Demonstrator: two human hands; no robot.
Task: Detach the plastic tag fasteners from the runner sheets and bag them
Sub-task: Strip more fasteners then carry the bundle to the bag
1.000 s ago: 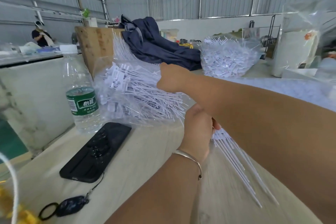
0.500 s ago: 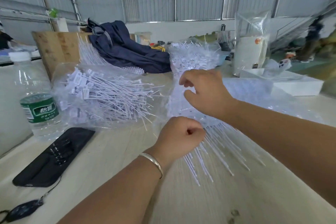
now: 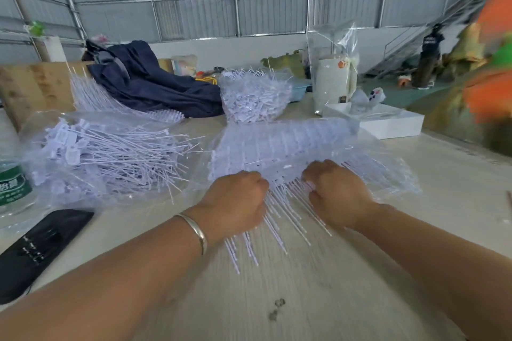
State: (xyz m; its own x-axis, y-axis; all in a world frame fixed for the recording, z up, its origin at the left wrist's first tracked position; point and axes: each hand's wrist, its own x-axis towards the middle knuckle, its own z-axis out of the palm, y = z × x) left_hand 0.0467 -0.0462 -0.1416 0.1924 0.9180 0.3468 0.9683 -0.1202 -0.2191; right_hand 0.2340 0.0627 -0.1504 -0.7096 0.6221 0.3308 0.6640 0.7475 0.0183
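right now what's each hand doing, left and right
Left hand: fingers curled, gripping the fastener sheet at its near edge.
Right hand: fingers curled, gripping the same sheet beside it.

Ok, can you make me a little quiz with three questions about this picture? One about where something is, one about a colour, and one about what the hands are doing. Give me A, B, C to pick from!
1. Where does the bag of loose fasteners lie?
A. left of the hands
B. right of the hands
C. on the floor

2. What colour is the bundled cloth at the back?
A. yellow
B. dark blue
C. pink

3. What are the left hand and right hand doing?
A. resting flat and open
B. gripping the runner sheet
C. holding the phone

Answers:
1 A, the bag sits beside the water bottle on the left.
2 B, the cloth is navy.
3 B, both hands have curled fingers at the sheet's near edge, with white stems fanning out below them.
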